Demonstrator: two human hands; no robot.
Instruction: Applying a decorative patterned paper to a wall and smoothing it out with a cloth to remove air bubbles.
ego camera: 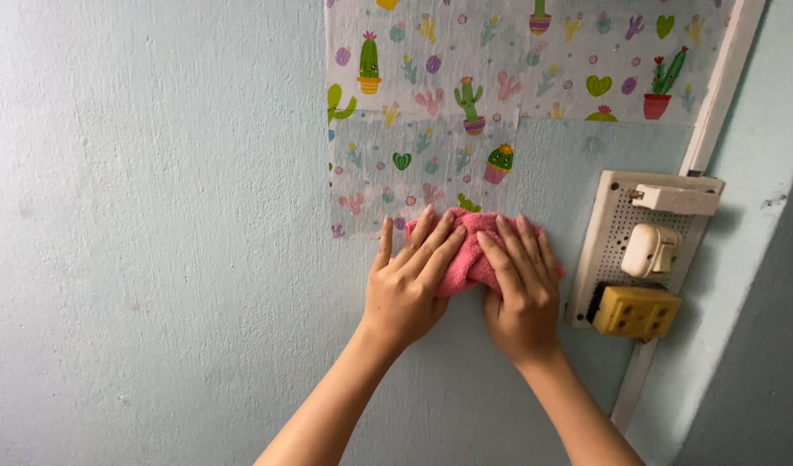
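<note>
A pink cloth [465, 250] is pressed flat against a pale blue wall [155, 242]. My left hand [409, 280] lies on the cloth's left part, fingers spread and pointing up. Beside it, my right hand [519, 289] covers the cloth's right part, fingers together. The cloth sits at the lower edge of a white sheet [431, 112] printed with small cacti and hearts, which is stuck to the wall above both hands.
Just right of my right hand, a cream perforated switch board [608, 233] carries a white switch [651, 250] and a yellow socket block [635, 311]. A white cable conduit [716, 95] runs up the wall beside it. A wall corner lies further right.
</note>
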